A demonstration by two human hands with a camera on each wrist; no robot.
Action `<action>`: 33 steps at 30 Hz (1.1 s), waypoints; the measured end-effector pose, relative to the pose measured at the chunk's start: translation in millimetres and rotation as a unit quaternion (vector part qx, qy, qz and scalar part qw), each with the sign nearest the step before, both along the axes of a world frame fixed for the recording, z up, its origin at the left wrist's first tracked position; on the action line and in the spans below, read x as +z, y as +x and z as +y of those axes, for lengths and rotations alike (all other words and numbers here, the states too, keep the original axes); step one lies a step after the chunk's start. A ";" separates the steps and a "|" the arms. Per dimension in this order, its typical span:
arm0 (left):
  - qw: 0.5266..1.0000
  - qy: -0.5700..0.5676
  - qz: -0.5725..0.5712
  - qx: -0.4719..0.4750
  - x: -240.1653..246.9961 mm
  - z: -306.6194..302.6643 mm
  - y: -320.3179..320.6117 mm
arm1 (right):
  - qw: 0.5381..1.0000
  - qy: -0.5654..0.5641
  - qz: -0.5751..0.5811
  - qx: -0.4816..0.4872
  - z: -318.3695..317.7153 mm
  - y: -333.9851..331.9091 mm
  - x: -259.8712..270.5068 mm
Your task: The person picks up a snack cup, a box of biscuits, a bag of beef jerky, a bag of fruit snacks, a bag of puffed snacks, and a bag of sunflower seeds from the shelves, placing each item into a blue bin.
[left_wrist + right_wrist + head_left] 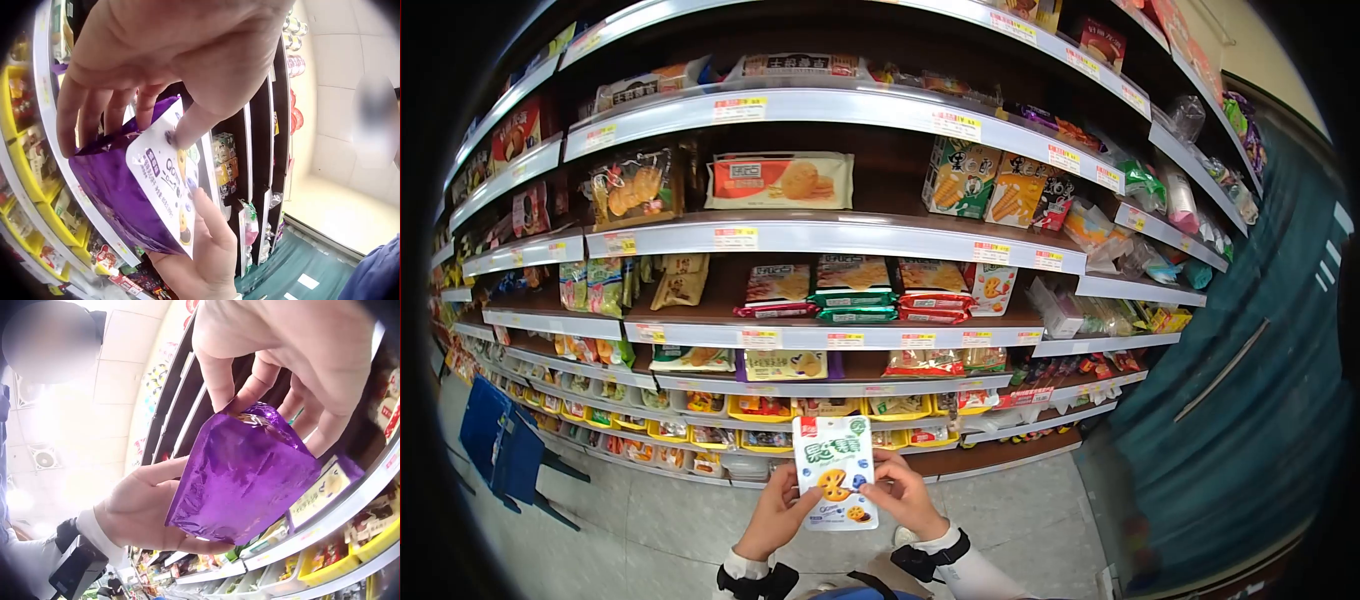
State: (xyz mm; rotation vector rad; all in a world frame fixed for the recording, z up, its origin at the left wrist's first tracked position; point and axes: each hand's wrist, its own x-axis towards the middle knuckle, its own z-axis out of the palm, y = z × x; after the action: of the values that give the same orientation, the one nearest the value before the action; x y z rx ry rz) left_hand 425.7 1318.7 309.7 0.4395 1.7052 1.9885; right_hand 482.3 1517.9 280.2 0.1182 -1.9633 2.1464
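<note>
Between both hands, in front of the shelves, is a cookie bag (834, 470) with a white front showing cookies and blueberries. Shiny purple foil covers its other faces, as the left wrist view shows on the cookie bag (125, 187) and the right wrist view on its far side (244, 478). My left hand (775, 510) grips one side edge, thumb on the printed front and fingers behind. The opposite edge is held by my right hand (908, 495), its thumb also on the front near the blueberry print.
Curved shelves (830, 235) of packaged snacks span the view, with yellow bins (760, 408) low down. A blue folding stool (500, 440) stands on the tiled floor (660, 530) at left. Along the right hangs a dark green curtain (1230, 400).
</note>
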 end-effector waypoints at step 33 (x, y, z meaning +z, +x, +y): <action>0.979 0.022 0.001 0.203 -8.5 -342.3 -142.2 | 0.936 0.166 0.055 0.307 -317.6 -244.8 22.9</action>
State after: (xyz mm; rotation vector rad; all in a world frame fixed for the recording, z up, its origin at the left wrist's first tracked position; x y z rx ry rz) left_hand 283.4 976.4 301.1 0.1111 1.8705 2.3097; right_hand 237.6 1200.3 303.1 1.0071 -2.4285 2.0210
